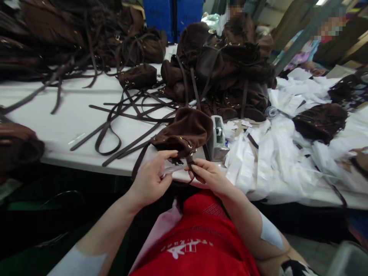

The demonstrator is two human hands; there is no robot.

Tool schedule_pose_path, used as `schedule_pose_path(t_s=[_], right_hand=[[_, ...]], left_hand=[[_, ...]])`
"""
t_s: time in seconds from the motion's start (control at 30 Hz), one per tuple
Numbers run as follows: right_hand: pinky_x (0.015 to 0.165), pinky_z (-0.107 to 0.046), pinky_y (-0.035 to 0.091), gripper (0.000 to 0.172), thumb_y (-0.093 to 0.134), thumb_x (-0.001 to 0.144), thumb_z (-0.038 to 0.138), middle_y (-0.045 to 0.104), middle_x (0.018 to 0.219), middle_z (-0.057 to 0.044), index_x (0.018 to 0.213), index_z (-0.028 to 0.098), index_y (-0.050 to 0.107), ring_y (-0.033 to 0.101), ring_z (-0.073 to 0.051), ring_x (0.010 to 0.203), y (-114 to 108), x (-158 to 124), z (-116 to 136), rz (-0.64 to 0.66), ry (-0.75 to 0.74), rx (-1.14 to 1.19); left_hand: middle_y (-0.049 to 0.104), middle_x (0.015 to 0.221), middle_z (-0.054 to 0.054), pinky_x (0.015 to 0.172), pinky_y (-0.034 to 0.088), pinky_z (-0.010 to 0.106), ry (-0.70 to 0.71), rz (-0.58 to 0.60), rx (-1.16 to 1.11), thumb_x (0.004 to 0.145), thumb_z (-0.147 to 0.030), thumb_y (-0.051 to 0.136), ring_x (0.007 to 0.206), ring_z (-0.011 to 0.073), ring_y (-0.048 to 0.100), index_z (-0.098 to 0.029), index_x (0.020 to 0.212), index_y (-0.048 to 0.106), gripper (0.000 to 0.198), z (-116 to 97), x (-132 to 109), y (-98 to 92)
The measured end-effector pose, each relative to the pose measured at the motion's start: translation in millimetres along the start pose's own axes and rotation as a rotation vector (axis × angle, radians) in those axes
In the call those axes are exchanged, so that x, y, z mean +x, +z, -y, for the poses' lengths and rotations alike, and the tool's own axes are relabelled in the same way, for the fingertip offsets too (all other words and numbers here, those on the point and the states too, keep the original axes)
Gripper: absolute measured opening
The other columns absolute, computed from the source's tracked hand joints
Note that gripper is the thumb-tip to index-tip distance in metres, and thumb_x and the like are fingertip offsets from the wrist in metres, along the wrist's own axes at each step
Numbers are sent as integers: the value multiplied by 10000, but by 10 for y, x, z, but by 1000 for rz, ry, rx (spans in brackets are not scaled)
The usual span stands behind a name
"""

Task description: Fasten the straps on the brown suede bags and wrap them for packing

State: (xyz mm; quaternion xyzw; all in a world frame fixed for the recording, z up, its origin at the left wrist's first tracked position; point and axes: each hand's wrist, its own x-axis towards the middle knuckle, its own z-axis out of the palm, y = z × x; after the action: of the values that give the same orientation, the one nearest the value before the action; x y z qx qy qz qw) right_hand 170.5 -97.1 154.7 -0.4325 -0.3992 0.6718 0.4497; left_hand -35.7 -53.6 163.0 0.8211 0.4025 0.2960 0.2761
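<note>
A small brown drawstring bag [189, 128] with gold eyelets lies at the table's front edge, its mouth towards me. My right hand [208, 174] pinches the bag's dark strap [190, 161] between thumb and fingers, close to a metal ring. On the other side, my left hand [153, 176] is closed, with thumb and fingertips together on a thin whitish, see-through piece just below the bag's mouth; what exactly it is I cannot make out. A grey tape dispenser [218, 138] stands right beside the bag.
More brown bags are heaped at the back middle [221, 65] and back left [115, 34]. Loose straps [115, 119] cross the white table [57, 115]. White plastic sleeves [267, 161] cover the right side. Another person works at the far right.
</note>
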Motion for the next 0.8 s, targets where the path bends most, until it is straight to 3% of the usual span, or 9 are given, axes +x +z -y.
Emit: schedule_pose_path(t_s=[0.1,0.23,0.3,0.37,0.43,0.53,0.67,0.73,0.8], right_hand=[[479,-177,300,305,728,810,453,549,665,30,877,165,652,413,-60,528,65,-146,182,80,-24,169],[453,-185,268,280,693,850,435,499,620,35,880,161,645,352,-65,489,43,-294,288,142,-54,274],[429,-186,228,288,694,844,435,456,578,46,836,154,631,308,-63,462,30,-324,320,178,-76,317],[407,-181,201,275,700,833,419,406,554,67,815,159,612,238,-52,434,18,-328,353,198,-88,412],[389,-170,190,239,685,835,391,365,559,85,824,168,599,159,-43,420,-9,-320,377,189,-72,534],[368,-156,182,230,709,795,352,374,592,91,887,162,617,131,-33,419,-71,-307,363,173,-49,627],[420,-142,310,268,784,744,324,505,638,60,892,147,649,363,-28,451,-102,-286,286,94,-102,498],[537,-167,422,267,801,737,326,596,711,25,892,155,667,520,-66,579,-84,-266,260,-2,-170,390],[590,-196,456,286,804,732,337,661,799,-1,936,170,692,567,-92,654,-63,-241,239,-105,-242,270]], left_hand=[[498,1440,66,1056,457,374,220,64,124,786,-105,553,1274,247,522,-268,1385,493,624,-213,220,-23],[341,1553,89,905,530,350,277,15,214,809,-205,607,999,204,643,-268,1289,599,485,-425,350,-64],[375,1535,92,888,524,349,302,53,229,811,-243,602,991,209,642,-267,1282,592,472,-508,409,-92],[585,1335,84,860,509,319,335,179,219,837,-247,554,1001,214,641,-247,1253,587,417,-576,464,-115],[701,978,51,724,483,274,322,268,223,876,-264,500,839,192,647,-217,1063,633,235,-622,493,-132],[571,627,-6,529,347,245,239,260,176,919,-341,460,551,134,508,-200,718,551,263,-643,464,-151],[460,551,-37,495,307,229,76,254,-108,932,-407,472,506,103,417,-187,645,514,364,-639,372,-171],[481,569,-32,506,337,226,-9,239,-245,921,-429,501,521,104,431,-175,662,549,365,-646,352,-175],[553,636,-9,550,394,229,-54,228,-343,910,-434,528,574,117,492,-163,713,600,343,-660,357,-172]])
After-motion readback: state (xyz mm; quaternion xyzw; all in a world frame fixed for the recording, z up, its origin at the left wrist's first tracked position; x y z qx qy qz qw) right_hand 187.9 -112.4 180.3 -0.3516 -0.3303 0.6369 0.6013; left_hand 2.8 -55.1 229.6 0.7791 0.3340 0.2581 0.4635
